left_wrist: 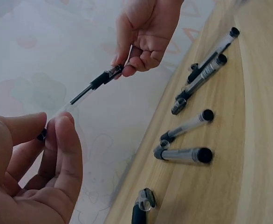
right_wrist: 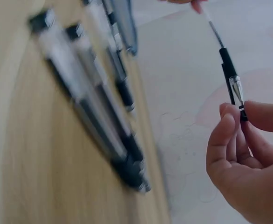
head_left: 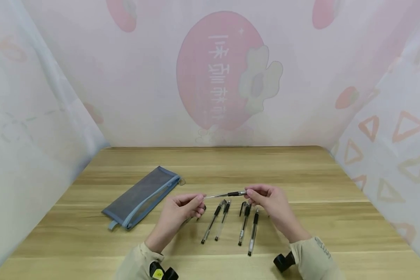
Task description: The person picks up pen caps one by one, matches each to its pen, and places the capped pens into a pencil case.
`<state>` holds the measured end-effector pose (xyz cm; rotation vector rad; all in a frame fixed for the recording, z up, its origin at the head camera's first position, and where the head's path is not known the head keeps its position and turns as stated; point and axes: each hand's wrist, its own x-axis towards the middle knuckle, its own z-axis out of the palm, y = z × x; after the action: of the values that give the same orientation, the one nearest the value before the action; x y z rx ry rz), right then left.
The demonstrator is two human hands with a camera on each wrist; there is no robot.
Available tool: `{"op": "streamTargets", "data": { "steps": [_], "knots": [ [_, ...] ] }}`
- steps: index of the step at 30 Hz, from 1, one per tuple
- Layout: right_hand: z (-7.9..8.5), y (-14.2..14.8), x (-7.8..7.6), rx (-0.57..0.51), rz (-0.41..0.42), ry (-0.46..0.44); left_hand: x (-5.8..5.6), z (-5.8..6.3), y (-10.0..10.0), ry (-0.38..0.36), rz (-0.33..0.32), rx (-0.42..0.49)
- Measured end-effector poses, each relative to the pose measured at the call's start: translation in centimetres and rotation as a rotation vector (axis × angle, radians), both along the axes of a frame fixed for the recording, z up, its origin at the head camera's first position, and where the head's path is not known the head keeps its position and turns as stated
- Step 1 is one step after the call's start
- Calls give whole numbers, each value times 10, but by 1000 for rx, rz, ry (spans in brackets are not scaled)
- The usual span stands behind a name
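A clear-barrelled gel pen [head_left: 236, 193] with a black grip is held up level over the table, between both hands. My left hand [head_left: 182, 213] pinches its back end between thumb and fingers; the black end plug [left_wrist: 42, 134] peeks out in the left wrist view. At the other end, my right hand [head_left: 273, 202] pinches the black cap with its metallic clip [right_wrist: 237, 88]. Below the hands several similar pens lie on the wood, among them one pen [head_left: 211, 225] nearer the left hand and another pen [head_left: 253, 233] nearer the right.
A grey-blue mesh zip pouch [head_left: 136, 194] lies left of the hands, its light-blue zipper running along the near side. Printed cloth [head_left: 143, 85] hangs behind the wooden table [head_left: 287, 165] and at both sides. One more pen [left_wrist: 139, 212] lies under the left hand.
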<state>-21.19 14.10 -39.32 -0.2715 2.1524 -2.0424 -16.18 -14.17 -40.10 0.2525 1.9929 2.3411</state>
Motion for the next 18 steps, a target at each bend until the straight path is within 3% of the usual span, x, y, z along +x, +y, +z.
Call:
{"op": "streamTargets", "data": {
  "steps": [4,11,18],
  "knots": [
    [-7,2,-22,43,97,-6,-4,-1,-4,-4,16,-101],
    [-9,-7,-61,149,236,2,-8,3,-15,-9,109,-233],
    [-3,-31,-87,288,343,39,-6,7,-29,-77,176,-468]
  ]
}}
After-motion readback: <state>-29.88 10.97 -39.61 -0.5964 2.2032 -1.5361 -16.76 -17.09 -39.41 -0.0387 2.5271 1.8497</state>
